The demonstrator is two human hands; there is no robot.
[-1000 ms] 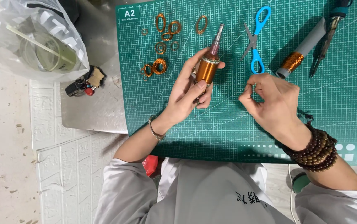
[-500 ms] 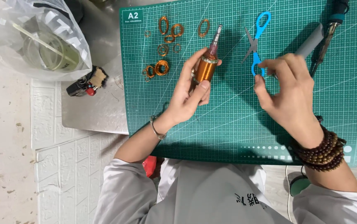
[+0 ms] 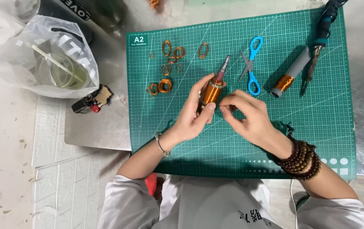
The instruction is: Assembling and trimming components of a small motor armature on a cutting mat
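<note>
Fingers of the left hand (image 3: 192, 116) grip one copper-wound spool (image 3: 212, 91); right hand (image 3: 249, 116) pinches at it.

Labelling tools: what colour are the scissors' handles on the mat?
Bright blue handles on the scissors, blades grey metal, lying on the green cutting mat. Head view shows them clearly.

Bright, even overhead light. Soft short shadows under the hands and tools on the mat (image 3: 309, 127). Mild glare on the plastic bag (image 3: 42, 51). Sharp focus, slight edge distortion.
</note>
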